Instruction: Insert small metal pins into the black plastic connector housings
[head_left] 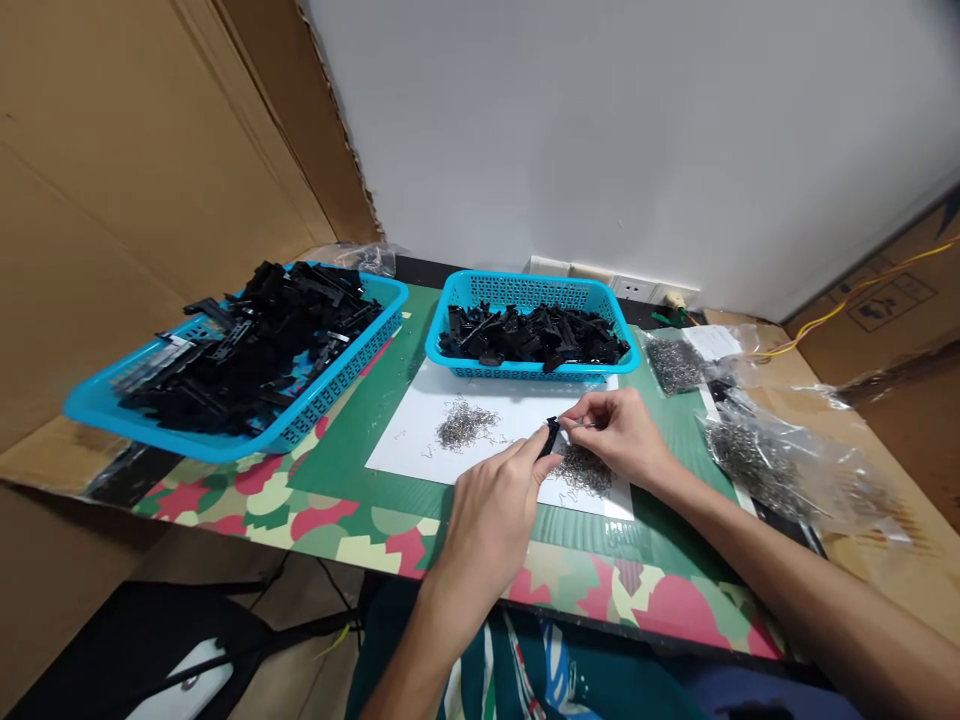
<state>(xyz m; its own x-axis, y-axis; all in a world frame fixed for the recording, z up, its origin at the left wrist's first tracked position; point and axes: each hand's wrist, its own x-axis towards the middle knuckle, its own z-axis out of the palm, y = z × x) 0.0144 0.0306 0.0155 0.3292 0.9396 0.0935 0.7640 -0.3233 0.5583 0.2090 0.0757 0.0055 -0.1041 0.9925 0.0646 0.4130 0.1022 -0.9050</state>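
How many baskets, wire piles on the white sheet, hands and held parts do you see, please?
Baskets: 2
Wire piles: 2
Hands: 2
Held part: 1
Total: 7

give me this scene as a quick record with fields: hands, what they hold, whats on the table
left hand: holds black part at its fingertips
right hand: fingertips pinched at the part; what they pinch is too small to tell
under hands: white sheet on green mat
on sheet: wire pile below the right hand, another further left
left basket: blue, heaped with black parts
middle basket: blue, black parts inside
right side: clear bags of wire pieces
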